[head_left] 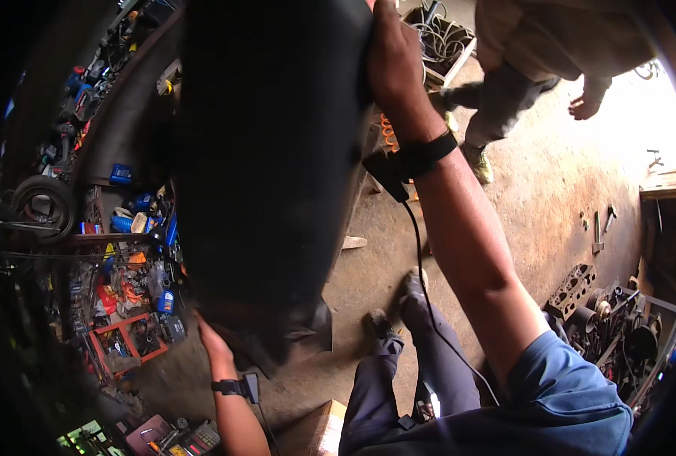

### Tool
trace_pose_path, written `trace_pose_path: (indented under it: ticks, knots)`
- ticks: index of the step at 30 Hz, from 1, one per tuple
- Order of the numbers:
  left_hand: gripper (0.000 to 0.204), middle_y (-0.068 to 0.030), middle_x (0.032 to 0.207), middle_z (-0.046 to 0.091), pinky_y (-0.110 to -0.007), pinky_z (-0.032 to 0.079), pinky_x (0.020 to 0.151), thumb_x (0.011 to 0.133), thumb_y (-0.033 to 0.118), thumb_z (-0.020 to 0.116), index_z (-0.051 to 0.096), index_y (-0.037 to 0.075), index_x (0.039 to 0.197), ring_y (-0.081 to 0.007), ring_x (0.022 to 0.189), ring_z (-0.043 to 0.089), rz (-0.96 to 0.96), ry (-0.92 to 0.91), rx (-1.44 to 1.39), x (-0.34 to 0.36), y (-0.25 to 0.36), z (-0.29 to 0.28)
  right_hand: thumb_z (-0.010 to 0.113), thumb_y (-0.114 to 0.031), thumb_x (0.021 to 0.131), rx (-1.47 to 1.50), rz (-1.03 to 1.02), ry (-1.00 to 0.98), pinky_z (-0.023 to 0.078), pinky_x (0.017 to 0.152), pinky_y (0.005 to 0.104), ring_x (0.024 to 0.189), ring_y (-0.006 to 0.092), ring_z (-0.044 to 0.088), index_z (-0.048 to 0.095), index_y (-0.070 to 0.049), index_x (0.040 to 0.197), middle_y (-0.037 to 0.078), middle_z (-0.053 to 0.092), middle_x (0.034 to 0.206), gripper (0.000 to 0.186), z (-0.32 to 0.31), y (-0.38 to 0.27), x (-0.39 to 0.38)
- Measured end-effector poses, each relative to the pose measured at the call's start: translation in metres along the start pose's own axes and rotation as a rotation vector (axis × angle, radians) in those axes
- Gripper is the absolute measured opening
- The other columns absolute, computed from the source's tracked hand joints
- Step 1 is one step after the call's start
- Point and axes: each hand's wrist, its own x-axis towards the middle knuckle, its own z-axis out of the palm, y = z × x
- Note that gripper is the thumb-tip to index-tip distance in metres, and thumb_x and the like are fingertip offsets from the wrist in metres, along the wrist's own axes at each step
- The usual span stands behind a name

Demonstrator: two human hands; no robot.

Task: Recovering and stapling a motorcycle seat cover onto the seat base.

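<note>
A long black object (269, 167), smooth and dark like a covered seat or panel, fills the middle of the view close to me. Its lower end has a loose, crumpled flap of black covering (300, 334). High on its right edge, my right hand (395, 64) is closed around the side, fingertips partly out of sight. My left hand (212, 342) grips the lower left side, and its fingers are mostly hidden behind the object. Both wrists wear black straps with small devices and cables. What lies behind the object cannot be seen.
Another person (520, 68) stands at the upper right, near a crate of cables (452, 57). Cluttered tools and parts line the left, with an orange-red tray (129, 346) and a wheel (43, 207). A cardboard box (330, 425) sits below; metal parts (604, 319) are heaped right.
</note>
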Motion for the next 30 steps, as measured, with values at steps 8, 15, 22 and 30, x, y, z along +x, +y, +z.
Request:
trace_pose_path:
  ticks: [8,15,22,30]
  knots:
    - [0.08,-0.0154,0.169,0.052,-0.058,0.048,0.124,0.112,0.068,0.041,0.048,0.01,0.167,-0.0383,0.152,0.053,0.095,0.125,-0.01,0.046,0.092,0.03,0.054,-0.012,0.103,0.258,-0.527,0.115,0.056,0.072,0.0478,0.077,0.0404,0.071,0.072,0.0,0.124,0.019,0.071,0.081,0.03,-0.062,-0.236,0.191]
    - [0.101,-0.0342,0.17,0.042,-0.077,0.036,0.124,0.104,0.085,0.041,0.044,0.003,0.163,-0.0584,0.154,0.041,-0.155,-0.633,-1.092,-0.116,0.246,0.289,0.049,-0.053,0.11,0.293,-0.926,-0.647,0.064,0.083,0.0516,0.089,0.0409,0.079,0.085,-0.011,0.09,0.014,0.083,0.093,0.059,-0.087,-0.381,0.211]
    - [0.053,-0.0179,0.163,0.061,-0.055,0.042,0.125,0.115,0.033,0.057,0.06,0.0,0.155,-0.0359,0.152,0.052,-0.093,-0.8,-1.46,-0.001,0.172,0.321,0.07,-0.045,0.097,0.402,-1.39,-0.496,0.057,0.049,0.0424,0.055,0.0237,0.071,0.071,-0.017,0.064,0.001,0.065,0.057,0.043,0.003,-0.296,0.057]
    - [0.046,-0.018,0.153,0.066,-0.052,0.046,0.118,0.113,0.029,0.06,0.064,0.0,0.149,-0.0344,0.142,0.059,0.376,-0.519,-0.838,0.1,-0.056,0.32,0.071,-0.043,0.1,0.312,-1.59,-0.441,0.044,0.062,0.0374,0.072,0.0182,0.058,0.057,-0.016,0.072,-0.001,0.054,0.076,0.042,0.017,-0.103,-0.183]
